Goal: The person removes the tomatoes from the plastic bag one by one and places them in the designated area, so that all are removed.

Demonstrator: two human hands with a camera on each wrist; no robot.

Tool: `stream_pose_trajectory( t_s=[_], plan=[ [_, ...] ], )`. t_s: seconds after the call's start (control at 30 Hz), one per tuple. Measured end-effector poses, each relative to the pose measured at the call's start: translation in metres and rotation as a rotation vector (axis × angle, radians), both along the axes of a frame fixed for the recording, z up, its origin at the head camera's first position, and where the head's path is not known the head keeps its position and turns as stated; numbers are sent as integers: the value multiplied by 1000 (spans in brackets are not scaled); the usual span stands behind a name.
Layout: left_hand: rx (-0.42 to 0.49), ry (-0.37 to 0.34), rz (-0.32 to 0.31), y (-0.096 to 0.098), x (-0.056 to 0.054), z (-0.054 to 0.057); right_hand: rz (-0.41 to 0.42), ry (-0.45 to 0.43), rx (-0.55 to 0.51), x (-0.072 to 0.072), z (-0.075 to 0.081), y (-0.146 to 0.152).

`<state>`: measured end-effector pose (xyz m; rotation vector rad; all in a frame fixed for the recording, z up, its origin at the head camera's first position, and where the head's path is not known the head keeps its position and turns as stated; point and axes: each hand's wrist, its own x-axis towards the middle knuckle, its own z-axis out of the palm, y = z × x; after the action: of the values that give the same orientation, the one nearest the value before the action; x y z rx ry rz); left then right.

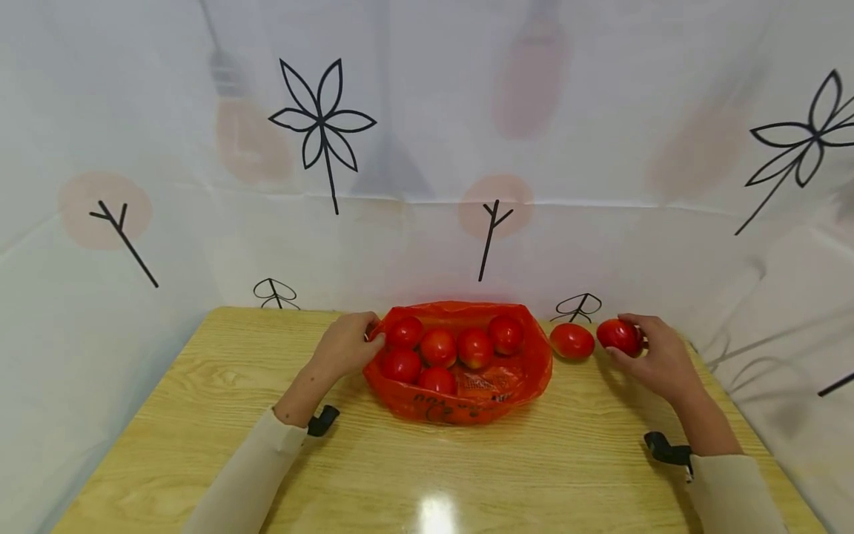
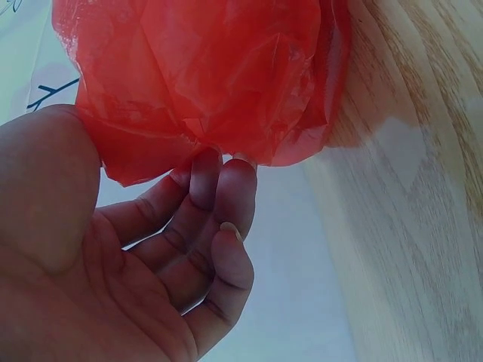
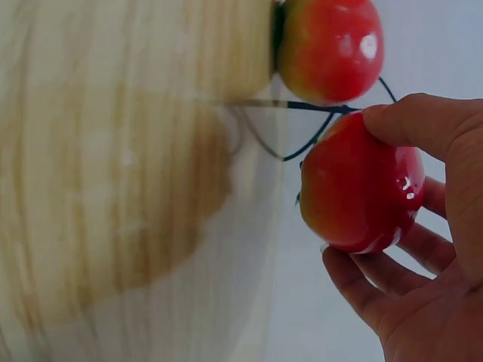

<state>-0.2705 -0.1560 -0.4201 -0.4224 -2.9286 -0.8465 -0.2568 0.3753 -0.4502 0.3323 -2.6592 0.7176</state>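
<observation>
A red plastic bag [image 1: 460,411] lies wide-mouthed on the table with several red tomatoes [image 1: 438,348] inside. My left hand [image 1: 346,345] grips the bag's left rim; in the left wrist view its curled fingers [image 2: 235,192] meet the thin plastic. At the right, my right hand [image 1: 657,357] holds a glossy tomato [image 1: 618,337] between thumb and fingers. The right wrist view shows this held tomato [image 3: 362,185] with a yellowish patch and a bit of green at one end. Another tomato [image 1: 572,341] sits between the bag and the right hand.
The wooden table [image 1: 373,475] has its far edge against a white cloth backdrop [image 1: 427,148] printed with black leaf drawings. More cloth hangs along both sides. Dark wrist straps [image 1: 667,449] sit at both sleeves.
</observation>
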Motion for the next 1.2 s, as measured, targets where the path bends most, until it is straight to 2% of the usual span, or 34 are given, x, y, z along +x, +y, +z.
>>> stream_pose_trajectory(
  t_s=[0.37, 0.87, 1.2],
  plan=[
    [1, -1, -2, 0, -1, 0, -30, -69, 19, -2, -12, 3],
    [1, -4, 0, 1, 0, 1, -47, -141, 59, -3, -14, 5],
    [-6, 8, -4, 1, 0, -2, -31, -156, 68, -5, -16, 7]
  ],
)
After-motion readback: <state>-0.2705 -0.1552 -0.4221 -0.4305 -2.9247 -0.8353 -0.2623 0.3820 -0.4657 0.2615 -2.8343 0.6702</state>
